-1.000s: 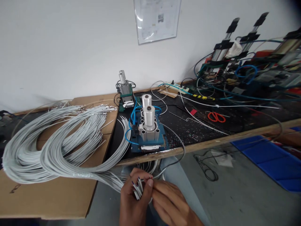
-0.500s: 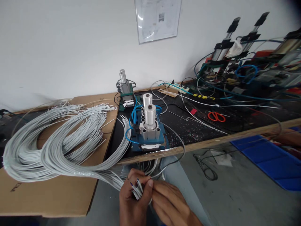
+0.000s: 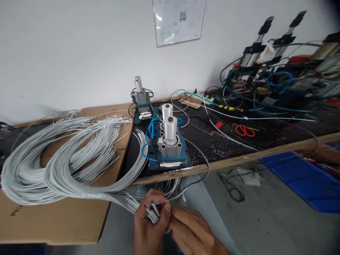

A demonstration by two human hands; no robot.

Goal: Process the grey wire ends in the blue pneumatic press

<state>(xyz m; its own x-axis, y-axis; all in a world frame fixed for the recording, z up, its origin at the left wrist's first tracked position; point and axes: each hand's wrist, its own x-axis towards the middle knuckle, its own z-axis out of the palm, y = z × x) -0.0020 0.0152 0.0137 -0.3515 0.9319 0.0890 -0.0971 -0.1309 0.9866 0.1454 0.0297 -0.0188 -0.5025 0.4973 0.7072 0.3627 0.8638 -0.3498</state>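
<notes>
Cables [image 3: 152, 214]: lower centre in our left hand [image 3: 149, 230], grip closed, likely to bunch them.
Right hand [image 3: 195, 226]: grip hidden, state we cannot tell.

The cables [image 3: 54, 177] look smooth plastic, the cylinders [image 3: 170, 130] shiny metal, the cardboard [image 3: 66, 223] matt.

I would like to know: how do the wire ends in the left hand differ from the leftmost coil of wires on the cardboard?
The wire ends are gripped in the left hand, while the leftmost coil lies on the cardboard. The wire ends stick up as a small, short cluster, whereas the leftmost coil spreads in a wide, thick loop. Both are pale grey-white.
</notes>
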